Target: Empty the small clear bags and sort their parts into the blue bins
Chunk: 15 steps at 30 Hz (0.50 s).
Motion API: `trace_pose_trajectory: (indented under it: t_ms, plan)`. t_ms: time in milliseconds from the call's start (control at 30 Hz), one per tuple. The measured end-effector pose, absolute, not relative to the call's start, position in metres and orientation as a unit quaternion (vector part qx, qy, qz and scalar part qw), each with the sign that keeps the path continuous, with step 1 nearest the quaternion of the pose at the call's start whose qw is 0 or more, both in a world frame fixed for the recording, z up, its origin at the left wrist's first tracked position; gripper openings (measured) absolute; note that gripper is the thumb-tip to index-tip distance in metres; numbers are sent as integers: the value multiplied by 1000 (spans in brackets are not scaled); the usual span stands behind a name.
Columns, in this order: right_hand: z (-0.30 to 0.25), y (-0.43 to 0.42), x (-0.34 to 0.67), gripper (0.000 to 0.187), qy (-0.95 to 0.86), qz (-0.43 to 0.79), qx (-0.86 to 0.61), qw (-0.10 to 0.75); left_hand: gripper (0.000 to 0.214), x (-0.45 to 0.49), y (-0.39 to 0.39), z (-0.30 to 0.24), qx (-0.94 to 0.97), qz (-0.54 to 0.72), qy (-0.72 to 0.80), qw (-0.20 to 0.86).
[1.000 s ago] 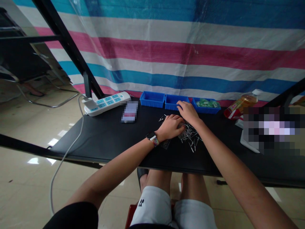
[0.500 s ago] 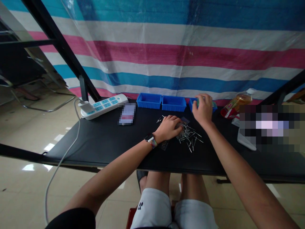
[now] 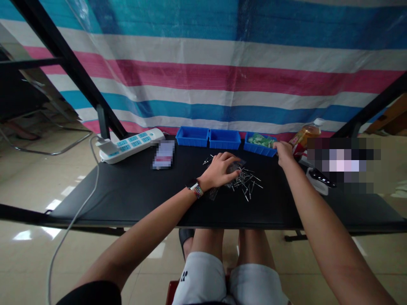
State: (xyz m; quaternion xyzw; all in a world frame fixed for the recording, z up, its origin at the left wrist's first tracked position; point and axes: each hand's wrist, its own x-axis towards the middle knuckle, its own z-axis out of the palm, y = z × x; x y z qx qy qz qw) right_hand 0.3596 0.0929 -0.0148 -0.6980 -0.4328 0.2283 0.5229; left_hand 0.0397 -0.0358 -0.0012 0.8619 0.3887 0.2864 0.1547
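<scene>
My left hand (image 3: 221, 170) lies over a clear plastic bag (image 3: 238, 166), fingers stretched out and palm down. Beside it, to the right, spreads a loose pile of thin silver pop rivets (image 3: 246, 182); a few more rivets (image 3: 208, 159) poke out left of the fingers. At the back, my right hand (image 3: 284, 153) is closed on the right end of a blue bin (image 3: 259, 149) that contains green and whitish pieces (image 3: 261, 139), too small to name. Part of the bag is hidden under my left hand.
Two more blue bins, one on the left (image 3: 192, 140) and one in the middle (image 3: 224, 142), stand along the back edge. A white power strip (image 3: 132, 145) and a phone (image 3: 163, 155) lie left. A drink bottle (image 3: 307, 133) stands behind my right hand, by a striped sheet (image 3: 190, 76).
My right hand has moved from over the right blue bin to its right end and grips it there. That bin now sits slightly askew. My left hand stays on the bag.
</scene>
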Motion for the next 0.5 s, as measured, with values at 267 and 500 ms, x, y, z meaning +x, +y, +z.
trace_pose_trajectory:
  t_ms: [267,500]
  plan:
    - [-1,85,360,11,-396,329,-699,497,68,43,-41,5,913,227,295,165]
    - [-1,69,354,28,-438,302,-706,468,62,46,-42,-1,932,202,276,122]
